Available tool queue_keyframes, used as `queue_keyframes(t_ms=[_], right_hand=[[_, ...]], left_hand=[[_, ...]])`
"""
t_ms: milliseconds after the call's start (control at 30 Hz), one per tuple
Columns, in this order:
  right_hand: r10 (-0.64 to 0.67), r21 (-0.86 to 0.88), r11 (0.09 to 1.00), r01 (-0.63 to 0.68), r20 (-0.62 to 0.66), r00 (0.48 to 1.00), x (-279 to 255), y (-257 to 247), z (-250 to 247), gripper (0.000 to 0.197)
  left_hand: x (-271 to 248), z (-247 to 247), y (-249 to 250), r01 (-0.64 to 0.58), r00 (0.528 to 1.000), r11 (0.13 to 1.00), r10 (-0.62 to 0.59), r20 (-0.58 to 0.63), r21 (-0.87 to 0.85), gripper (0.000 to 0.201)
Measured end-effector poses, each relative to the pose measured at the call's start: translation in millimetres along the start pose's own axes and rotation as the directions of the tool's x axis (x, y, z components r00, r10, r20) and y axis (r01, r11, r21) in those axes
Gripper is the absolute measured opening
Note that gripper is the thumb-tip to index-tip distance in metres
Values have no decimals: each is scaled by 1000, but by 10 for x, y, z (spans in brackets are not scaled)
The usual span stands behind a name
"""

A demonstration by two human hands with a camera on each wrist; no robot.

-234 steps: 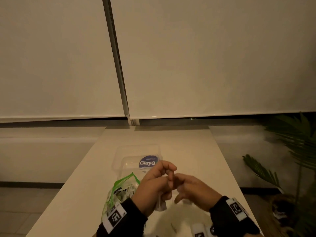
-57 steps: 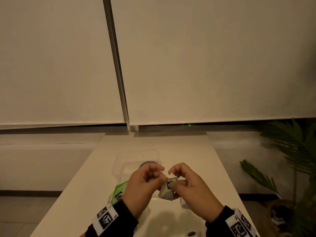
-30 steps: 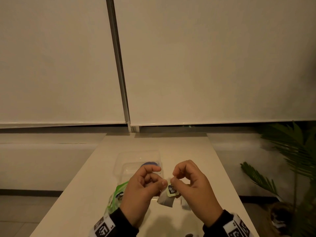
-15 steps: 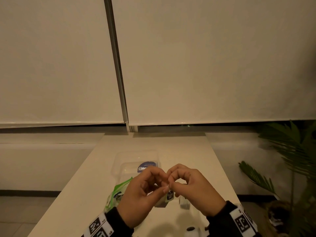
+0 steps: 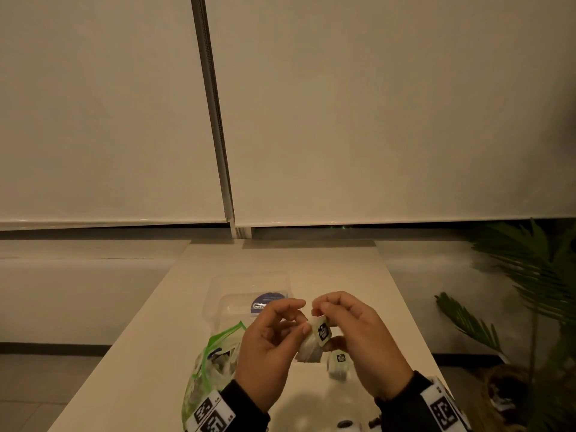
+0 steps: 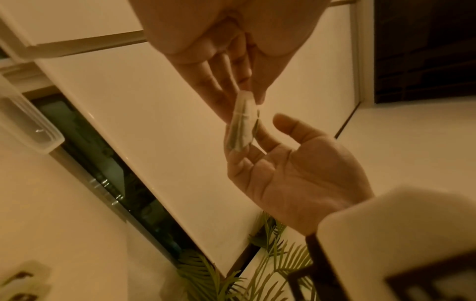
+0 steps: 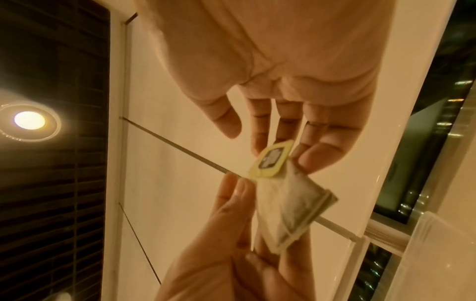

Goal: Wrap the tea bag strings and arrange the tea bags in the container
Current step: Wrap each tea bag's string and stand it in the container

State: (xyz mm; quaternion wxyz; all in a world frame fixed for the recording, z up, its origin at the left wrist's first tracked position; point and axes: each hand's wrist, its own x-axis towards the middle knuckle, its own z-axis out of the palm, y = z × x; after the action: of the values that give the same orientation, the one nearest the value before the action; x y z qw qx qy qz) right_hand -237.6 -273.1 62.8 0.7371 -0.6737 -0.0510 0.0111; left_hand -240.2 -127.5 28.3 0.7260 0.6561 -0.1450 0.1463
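A green-edged plastic pouch (image 5: pixel 215 357) lay on the pale desk (image 5: pixel 149 353) at the near left, a clear plastic container (image 5: pixel 246 294) beyond it. Above the desk, a small white tea bag (image 5: pixel 308 347) was pinched between the left hand (image 5: pixel 268 347) and right hand (image 5: pixel 358 341), whose fingers (image 5: pixel 321 307) grasped its square paper tag (image 5: pixel 323 330).

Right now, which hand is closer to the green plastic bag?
Left. The left hand hangs right beside the green plastic bag; the right hand is farther off, across the tea bag.
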Motion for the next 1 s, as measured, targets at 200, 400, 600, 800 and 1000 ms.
queue_keyframes(t_ms=[200,400,600,800,1000], right_hand=[[-99,-55,994,95,-78,992,11,55,-128,19],[-221,-282,942,182,-114,968,6,145,-85,15],[-290,-339,918,207,-217,932,44,196,-78,19],[-319,-461,871,167,-273,908,81,303,-96,18],[-299,-474,870,139,-281,912,141,402,-179,16]], left_hand=[[41,104,-25,59,989,990,-76,-128,-132,30],[22,172,-101,128,976,973,-159,-151,-194,18],[3,197,-101,281,947,933,-307,-90,-226,21],[53,249,-153,235,957,951,-263,-125,-200,37],[63,297,-230,215,964,965,-234,-124,-153,41]])
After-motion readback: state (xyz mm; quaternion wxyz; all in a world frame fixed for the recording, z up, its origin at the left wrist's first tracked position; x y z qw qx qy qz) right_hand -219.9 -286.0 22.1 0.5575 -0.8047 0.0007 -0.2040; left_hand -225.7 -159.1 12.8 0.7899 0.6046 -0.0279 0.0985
